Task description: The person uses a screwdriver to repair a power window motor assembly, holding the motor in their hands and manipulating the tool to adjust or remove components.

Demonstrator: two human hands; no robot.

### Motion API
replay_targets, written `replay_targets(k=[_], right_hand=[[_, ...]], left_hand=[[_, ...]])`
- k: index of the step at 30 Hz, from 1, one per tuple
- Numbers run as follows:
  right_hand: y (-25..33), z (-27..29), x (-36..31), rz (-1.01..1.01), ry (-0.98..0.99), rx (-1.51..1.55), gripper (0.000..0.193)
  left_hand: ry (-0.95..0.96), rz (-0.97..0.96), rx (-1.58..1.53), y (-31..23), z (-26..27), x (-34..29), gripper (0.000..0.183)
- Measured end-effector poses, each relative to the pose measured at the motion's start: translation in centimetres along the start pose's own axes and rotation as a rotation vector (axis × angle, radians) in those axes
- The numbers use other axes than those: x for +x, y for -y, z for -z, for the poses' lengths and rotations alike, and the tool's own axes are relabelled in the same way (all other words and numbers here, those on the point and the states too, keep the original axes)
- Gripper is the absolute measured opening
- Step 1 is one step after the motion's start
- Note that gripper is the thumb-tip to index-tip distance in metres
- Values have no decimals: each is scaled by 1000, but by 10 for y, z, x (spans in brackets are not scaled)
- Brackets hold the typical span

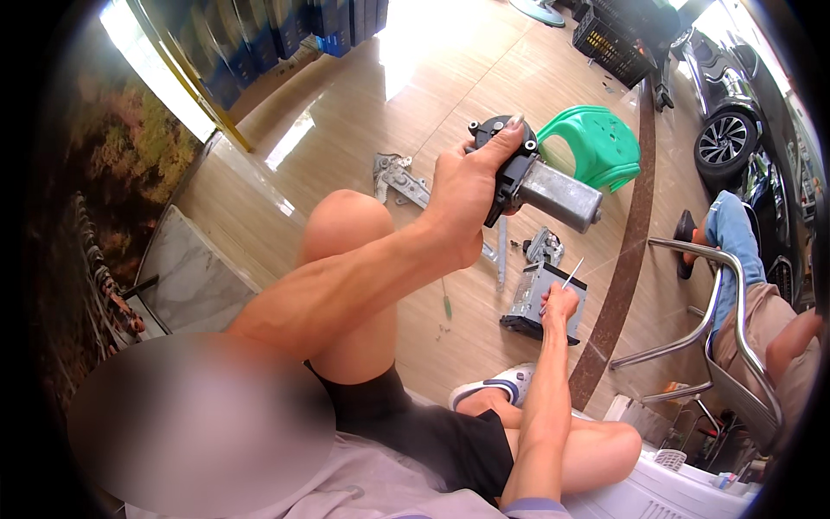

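In my left hand (467, 186), raised above the floor, is a small electric motor (560, 195) with a black gear housing and a silver cylindrical body. The thumb presses on top of the housing; the other fingers are mostly hidden behind it. Lower and to the right, my right hand (560, 304) is closed around a thin, pale screwdriver-like tool (574, 271), its shaft pointing up and away. Its handle is hidden in the fingers. Beneath that hand a grey metal box like a car stereo (527, 298) sits on the floor; whether they touch I cannot tell.
Metal window regulator parts (399, 179) and another mechanism (545, 246) lie on the tiles. A green plastic stool (596, 143) stands beyond the motor. On the right are a metal-framed chair (735, 337), a seated person (735, 233) and a dark car (726, 104). Farther off is a black crate (609, 48).
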State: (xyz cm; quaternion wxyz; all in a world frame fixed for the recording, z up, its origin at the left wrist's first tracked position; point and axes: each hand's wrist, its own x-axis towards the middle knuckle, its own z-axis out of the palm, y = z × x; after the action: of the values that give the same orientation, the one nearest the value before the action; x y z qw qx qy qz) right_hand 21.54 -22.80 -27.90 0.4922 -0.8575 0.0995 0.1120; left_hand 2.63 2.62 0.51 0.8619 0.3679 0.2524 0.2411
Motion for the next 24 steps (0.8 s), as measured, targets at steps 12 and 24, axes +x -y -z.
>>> replay_targets(k=[12, 24], right_hand=[[202, -22, -177, 316, 529, 970, 13], [228, -17, -217, 360, 645, 1004, 12]], left_hand=[[-3, -3, -34, 10, -5, 8, 36], [-13, -13, -132, 12, -9, 7, 35]])
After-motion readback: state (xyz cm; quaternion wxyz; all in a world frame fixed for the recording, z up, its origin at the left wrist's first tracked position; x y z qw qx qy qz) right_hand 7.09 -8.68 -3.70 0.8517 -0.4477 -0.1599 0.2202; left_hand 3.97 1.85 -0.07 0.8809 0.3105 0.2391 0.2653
